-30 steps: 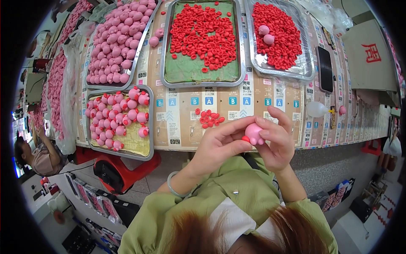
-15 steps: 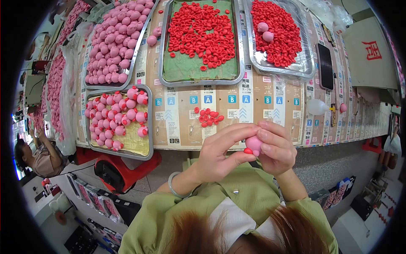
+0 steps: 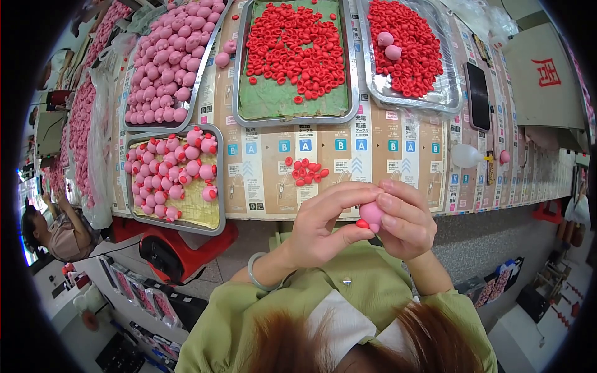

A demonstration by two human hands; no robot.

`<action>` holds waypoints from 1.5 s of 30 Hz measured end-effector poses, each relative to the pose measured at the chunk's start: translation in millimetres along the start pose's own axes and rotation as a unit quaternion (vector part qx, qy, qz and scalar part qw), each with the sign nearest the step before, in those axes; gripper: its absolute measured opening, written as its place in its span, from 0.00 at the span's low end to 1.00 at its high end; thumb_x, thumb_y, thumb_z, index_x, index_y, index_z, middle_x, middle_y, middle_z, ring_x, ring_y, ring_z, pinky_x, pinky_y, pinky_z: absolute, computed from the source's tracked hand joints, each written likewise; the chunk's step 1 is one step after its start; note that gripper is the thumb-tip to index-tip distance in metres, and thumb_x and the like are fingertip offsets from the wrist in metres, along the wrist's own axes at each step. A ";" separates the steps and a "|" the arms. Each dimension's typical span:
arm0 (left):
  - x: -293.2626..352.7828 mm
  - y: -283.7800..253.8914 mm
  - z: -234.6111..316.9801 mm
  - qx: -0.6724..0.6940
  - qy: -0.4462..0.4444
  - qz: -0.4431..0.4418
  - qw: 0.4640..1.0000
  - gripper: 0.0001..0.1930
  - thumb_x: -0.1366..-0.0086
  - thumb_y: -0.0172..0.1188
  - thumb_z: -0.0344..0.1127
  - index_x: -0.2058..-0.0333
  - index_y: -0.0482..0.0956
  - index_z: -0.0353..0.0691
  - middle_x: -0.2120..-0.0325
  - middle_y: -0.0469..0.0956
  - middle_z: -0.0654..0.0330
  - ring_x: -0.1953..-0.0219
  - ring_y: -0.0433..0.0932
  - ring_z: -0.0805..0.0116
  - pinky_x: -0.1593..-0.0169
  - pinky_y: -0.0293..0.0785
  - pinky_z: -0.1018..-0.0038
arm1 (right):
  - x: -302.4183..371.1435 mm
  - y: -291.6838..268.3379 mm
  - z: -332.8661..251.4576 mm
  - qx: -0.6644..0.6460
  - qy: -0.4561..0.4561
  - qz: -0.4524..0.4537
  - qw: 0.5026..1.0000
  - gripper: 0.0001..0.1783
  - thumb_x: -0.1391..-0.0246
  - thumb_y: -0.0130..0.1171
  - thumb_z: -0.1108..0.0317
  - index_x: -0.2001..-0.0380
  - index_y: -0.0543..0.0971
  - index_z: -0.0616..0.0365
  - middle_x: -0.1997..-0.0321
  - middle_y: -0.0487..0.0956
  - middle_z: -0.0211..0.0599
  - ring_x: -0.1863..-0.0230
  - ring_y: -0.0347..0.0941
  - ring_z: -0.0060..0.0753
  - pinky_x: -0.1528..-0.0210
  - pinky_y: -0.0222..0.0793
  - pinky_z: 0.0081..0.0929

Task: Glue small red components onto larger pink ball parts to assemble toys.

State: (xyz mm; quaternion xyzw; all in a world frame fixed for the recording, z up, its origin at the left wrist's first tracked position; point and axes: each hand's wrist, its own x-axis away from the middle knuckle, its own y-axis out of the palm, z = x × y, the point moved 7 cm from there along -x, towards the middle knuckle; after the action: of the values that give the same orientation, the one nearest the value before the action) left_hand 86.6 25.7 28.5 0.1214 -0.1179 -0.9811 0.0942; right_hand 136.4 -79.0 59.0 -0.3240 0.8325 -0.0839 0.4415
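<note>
A round pink toy figure [image 3: 372,213] is held between both my hands at the table's front edge. A small red oval piece [image 3: 362,224] sits at its lower left side, against my left thumb. My left hand [image 3: 323,217] grips the figure from the left, forefinger over the top and thumb below by the red piece. From the right, my right hand [image 3: 407,221] has its fingers and thumb closed around the figure. Just beyond the hands lies a small group of red oval pieces [image 3: 305,173]. How the held red piece joins the figure is partly hidden by my fingers.
A tray [image 3: 221,208] at left holds pink figures with red pieces on them. Behind it is a tray [image 3: 202,87] heaped with plain pink figures. Two trays of red pieces [image 3: 298,50] stand at the back. A phone [image 3: 478,96] and squeeze bottle [image 3: 466,156] lie right.
The pink figure has turned and shifted slightly left and down between my fingers, the red piece with it. Both hands keep their grip almost in place; the trays look the same.
</note>
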 end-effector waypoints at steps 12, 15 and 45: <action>-2.6 -1.8 -24.4 0.128 -0.148 0.100 0.975 0.19 0.50 0.56 0.24 0.57 0.66 0.30 0.60 0.66 0.57 0.58 0.68 0.69 0.51 0.62 0.75 | 11.6 1.4 29.7 -0.102 0.220 0.072 0.967 0.21 0.71 0.63 0.80 0.67 0.71 0.60 0.63 0.73 0.43 0.61 0.69 0.38 0.61 0.65 0.27; 0.4 -8.9 -22.3 0.036 -0.109 0.110 0.987 0.15 0.49 0.55 0.23 0.60 0.68 0.30 0.62 0.67 0.58 0.60 0.69 0.72 0.54 0.64 0.77 | 21.3 6.0 30.6 -0.130 0.261 0.040 0.956 0.21 0.67 0.59 0.82 0.64 0.68 0.62 0.60 0.68 0.44 0.56 0.64 0.36 0.53 0.59 0.30; 17.2 -101.3 -45.7 -0.477 -0.232 0.176 0.829 0.07 0.50 0.54 0.28 0.70 0.72 0.36 0.74 0.71 0.56 0.73 0.73 0.62 0.68 0.68 0.72 | 42.0 2.2 113.3 0.163 0.364 -0.018 0.917 0.17 0.57 0.57 0.67 0.63 0.70 0.65 0.60 0.68 0.41 0.62 0.65 0.31 0.61 0.61 0.23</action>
State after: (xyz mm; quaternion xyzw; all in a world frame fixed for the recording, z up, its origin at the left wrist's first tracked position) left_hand 66.3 109.2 -44.1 -0.1928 0.3271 -0.8812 0.2815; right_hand 208.0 -86.5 -38.1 -0.2096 0.9043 -0.3388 0.1535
